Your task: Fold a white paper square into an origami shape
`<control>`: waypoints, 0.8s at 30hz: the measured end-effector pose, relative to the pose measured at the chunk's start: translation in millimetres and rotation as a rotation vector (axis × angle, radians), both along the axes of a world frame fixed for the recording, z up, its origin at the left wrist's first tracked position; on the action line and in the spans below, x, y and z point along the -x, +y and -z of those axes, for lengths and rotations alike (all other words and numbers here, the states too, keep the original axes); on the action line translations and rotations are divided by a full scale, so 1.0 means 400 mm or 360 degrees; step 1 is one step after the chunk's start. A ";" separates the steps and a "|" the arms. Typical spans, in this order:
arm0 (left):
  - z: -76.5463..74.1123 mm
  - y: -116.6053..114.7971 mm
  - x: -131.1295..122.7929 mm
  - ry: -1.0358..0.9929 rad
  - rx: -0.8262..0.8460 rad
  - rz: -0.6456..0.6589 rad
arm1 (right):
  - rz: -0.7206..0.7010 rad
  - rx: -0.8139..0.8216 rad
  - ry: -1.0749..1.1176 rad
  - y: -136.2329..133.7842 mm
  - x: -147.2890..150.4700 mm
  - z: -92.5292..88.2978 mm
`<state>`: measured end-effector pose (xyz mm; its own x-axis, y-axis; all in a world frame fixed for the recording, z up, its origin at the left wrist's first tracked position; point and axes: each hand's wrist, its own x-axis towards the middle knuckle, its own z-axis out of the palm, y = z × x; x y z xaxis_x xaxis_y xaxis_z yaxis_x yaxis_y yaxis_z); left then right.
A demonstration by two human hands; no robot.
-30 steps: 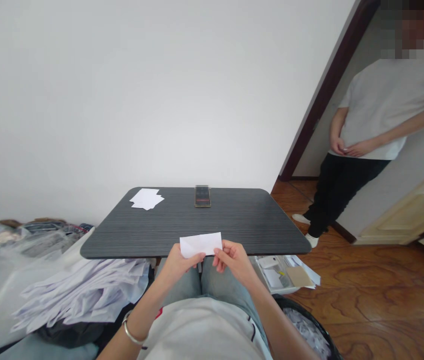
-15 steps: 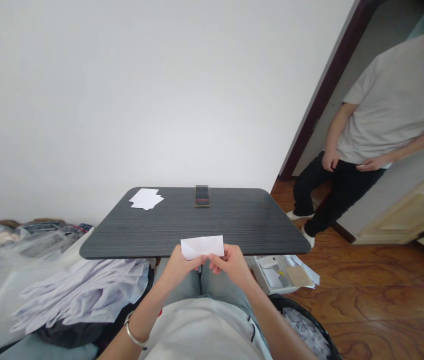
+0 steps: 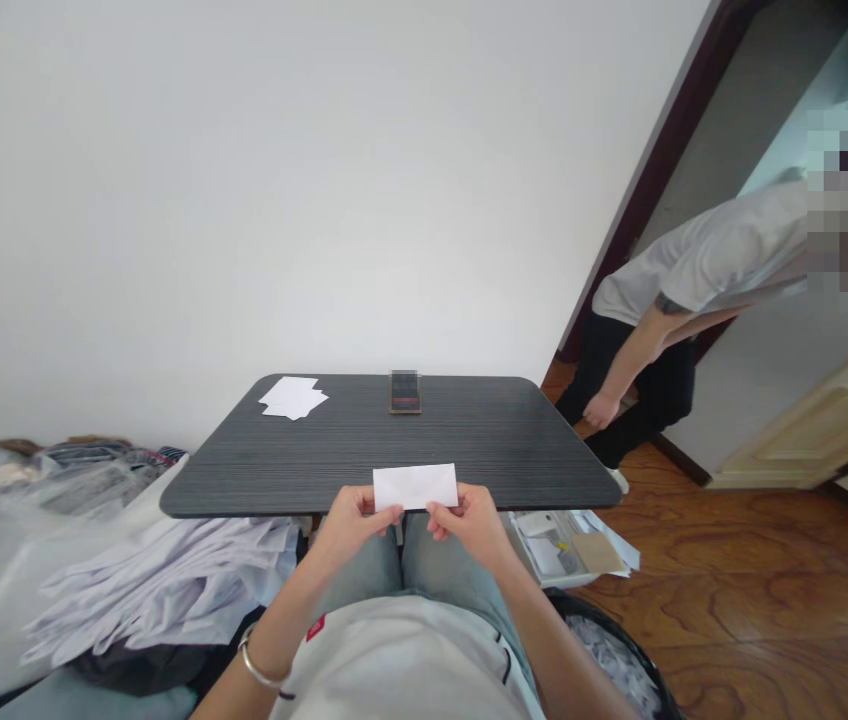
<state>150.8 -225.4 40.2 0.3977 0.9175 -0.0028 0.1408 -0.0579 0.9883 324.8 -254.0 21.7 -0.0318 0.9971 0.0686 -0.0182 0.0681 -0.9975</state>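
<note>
White paper point(image 3: 415, 487), a narrow strip, is pinched near its lower corners by the left hand point(image 3: 353, 515) and right hand point(image 3: 470, 520), at the near edge of the dark tabletop point(image 3: 491, 445). Likely light and easily creased, it suits a gentle corner grip. Farther back lie a phone point(image 3: 405, 392) and loose sheets point(image 3: 293, 397).

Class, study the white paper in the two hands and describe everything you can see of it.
The white paper is a plain oblong, wider than tall, thin-looking, with no writing visible on its face. It looks fairly flat, its right end slightly higher in the picture. The left hand's grip holds its left end, the right hand's grip its right, thumbs near the lower edge. It appears in front of the near edge of the dark table; whether it touches it is unclear.
</note>
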 end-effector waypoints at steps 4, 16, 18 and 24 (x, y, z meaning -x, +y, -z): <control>0.009 0.009 0.021 0.0024 -0.0002 -0.0007 | 0.0016 0.0013 0.0005 0.006 -0.002 0.006; 0.009 0.027 0.053 0.0073 0.0029 -0.0088 | 0.0094 0.0014 0.0009 0.007 -0.017 -0.011; 0.008 0.029 0.057 0.0016 0.0053 -0.0123 | 0.0114 0.0009 0.0021 0.007 -0.020 -0.012; 0.001 0.029 0.049 -0.0183 0.0121 -0.0161 | 0.0063 -0.0002 0.0035 0.007 -0.017 -0.007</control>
<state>131.1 -213.7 39.9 0.3050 0.9518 -0.0334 0.0275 0.0262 0.9993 331.7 -251.3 24.6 0.0091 0.9975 0.0700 -0.0371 0.0703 -0.9968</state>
